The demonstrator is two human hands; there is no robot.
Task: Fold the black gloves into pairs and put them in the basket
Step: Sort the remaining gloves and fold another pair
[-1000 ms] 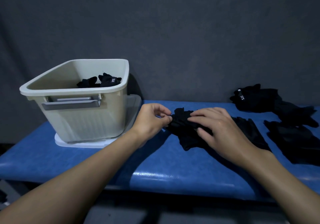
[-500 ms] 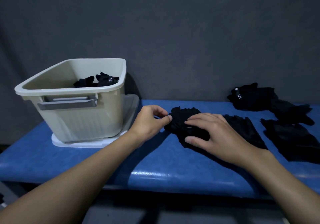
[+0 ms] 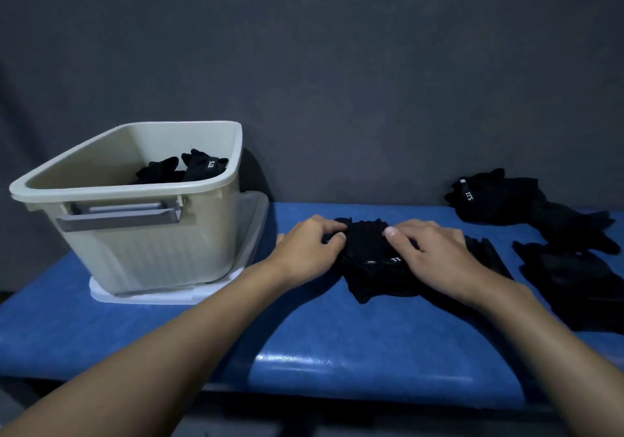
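The black gloves (image 3: 369,247) being folded are lying on the blue bench (image 3: 337,335) right of the basket (image 3: 135,188). Their dark layers are blurring together so single gloves are hard to separate, and both hands are covering much of them. The left hand (image 3: 309,251) is curling its fingers round the bundle's left edge; the right hand (image 3: 435,254) is gripping its top with bent fingers and thumb. The loose gloves (image 3: 580,278) at right are running off the frame edge. Against a second ago, the hands are sitting closer together and the bundle is looking more compact, a white mark now showing.
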